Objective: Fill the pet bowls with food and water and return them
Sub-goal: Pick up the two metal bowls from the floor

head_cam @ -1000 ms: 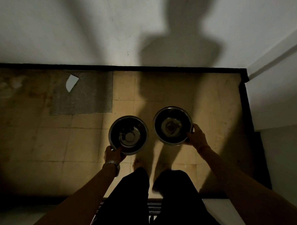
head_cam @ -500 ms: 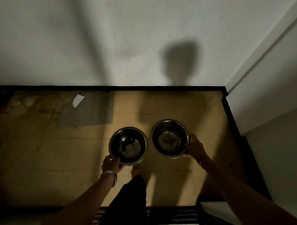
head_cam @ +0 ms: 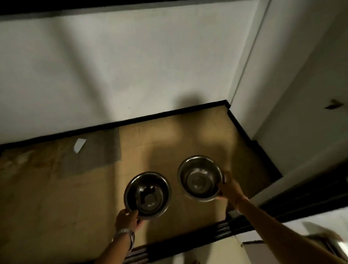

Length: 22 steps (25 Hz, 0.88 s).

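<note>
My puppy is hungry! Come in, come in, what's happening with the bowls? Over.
Left hand grips left bowl by its near rim. Right hand grips right bowl. Both bowls carried above the tiled floor, no food or water visible. Nothing in the way.

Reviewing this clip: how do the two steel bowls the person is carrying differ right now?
The round steel bowl in the left hand sits lower in view and looks darker inside, with dark patches near its base; the round steel bowl in the right hand is higher and brighter inside. The left hand grips its bowl at the near rim, the right hand at the right rim. Both are round, shiny metal, held above the tan floor.
</note>
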Tool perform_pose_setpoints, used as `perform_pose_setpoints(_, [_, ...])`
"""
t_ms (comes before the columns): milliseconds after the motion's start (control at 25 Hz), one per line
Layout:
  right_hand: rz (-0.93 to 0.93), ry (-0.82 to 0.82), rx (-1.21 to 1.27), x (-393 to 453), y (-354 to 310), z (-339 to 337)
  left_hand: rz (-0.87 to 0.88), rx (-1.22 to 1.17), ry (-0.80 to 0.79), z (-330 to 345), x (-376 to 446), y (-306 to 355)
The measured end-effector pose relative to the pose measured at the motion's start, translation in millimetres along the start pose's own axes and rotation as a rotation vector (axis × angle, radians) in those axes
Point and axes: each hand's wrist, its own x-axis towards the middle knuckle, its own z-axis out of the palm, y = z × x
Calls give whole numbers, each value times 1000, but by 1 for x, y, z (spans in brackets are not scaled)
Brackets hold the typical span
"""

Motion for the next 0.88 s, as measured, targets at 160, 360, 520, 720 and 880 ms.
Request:
perform_pose_setpoints(160, [48,158,-55,-76,41,-12,29,104,-70,-5,-27,-26])
perform_pose_setpoints(360, [101,304,-89,-155,79,-37,50,63,-208,0,-77,-47])
perform_pose_setpoints(520, [143,440,-42,-232,101,-76,93,73,-327,14,-129,-61])
perform_pose_setpoints(720, [176,559,61,-315,135,-129,94,99,-445,69,-186,-66])
perform_pose_setpoints(880, [237,699,92,-386,175,-189,184,190,-567,126,-249,-77])
